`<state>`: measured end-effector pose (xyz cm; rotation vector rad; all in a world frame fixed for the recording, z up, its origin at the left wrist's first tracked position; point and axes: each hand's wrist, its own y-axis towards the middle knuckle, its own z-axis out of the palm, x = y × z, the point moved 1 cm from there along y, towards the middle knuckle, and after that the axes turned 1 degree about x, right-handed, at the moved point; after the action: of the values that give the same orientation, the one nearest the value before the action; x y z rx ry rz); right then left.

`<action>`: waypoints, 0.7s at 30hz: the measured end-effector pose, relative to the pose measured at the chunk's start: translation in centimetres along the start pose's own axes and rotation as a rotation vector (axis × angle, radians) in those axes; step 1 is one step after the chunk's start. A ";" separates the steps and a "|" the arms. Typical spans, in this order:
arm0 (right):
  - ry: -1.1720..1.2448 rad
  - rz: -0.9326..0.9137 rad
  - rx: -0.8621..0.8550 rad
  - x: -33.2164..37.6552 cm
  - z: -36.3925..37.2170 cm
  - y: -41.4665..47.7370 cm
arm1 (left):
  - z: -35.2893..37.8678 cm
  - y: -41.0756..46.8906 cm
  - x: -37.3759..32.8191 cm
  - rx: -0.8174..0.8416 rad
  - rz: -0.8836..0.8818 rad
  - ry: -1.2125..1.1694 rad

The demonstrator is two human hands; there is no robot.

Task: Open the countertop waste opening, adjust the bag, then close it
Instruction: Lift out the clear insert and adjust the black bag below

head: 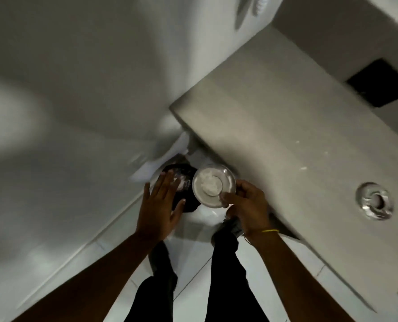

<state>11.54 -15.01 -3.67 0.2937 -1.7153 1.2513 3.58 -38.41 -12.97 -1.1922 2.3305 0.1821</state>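
Note:
My right hand (244, 205) grips a round shiny metal lid (213, 188) by its rim, below the front edge of the grey countertop (274, 117). Something white shows on the lid's face. My left hand (161, 205) is open with fingers spread, held flat over a black bag (184, 182) low down beside the lid. White bits lie in the bag's top. A round metal-ringed waste opening (374, 201) sits in the countertop to the right, uncovered, well away from both hands.
A dark square cut-out (379, 82) lies further along the countertop. A white wall (77, 89) rises on the left, close to the bag. My legs in black trousers (226, 275) stand on a pale tiled floor (193, 263). The view is motion-blurred.

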 end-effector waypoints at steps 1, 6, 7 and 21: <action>-0.006 -0.002 0.017 -2.0 2.0 0.5 | 0.8 -1.3 2.0 0.027 -0.032 -0.005; -0.188 -0.032 -0.066 -11.3 7.5 6.3 | 5.8 -5.5 9.6 0.082 -0.142 -0.022; -0.275 -0.062 -0.097 -13.6 8.1 8.0 | 7.2 -6.2 11.1 0.079 -0.156 -0.017; -1.700 -0.891 0.296 -28.2 12.1 26.3 | 21.3 -8.8 19.8 0.200 -0.153 -0.050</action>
<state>2.01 -22.41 -42.20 2.4955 -2.0646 0.3579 9.03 -50.75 -40.24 -1.2433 2.1458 -0.0725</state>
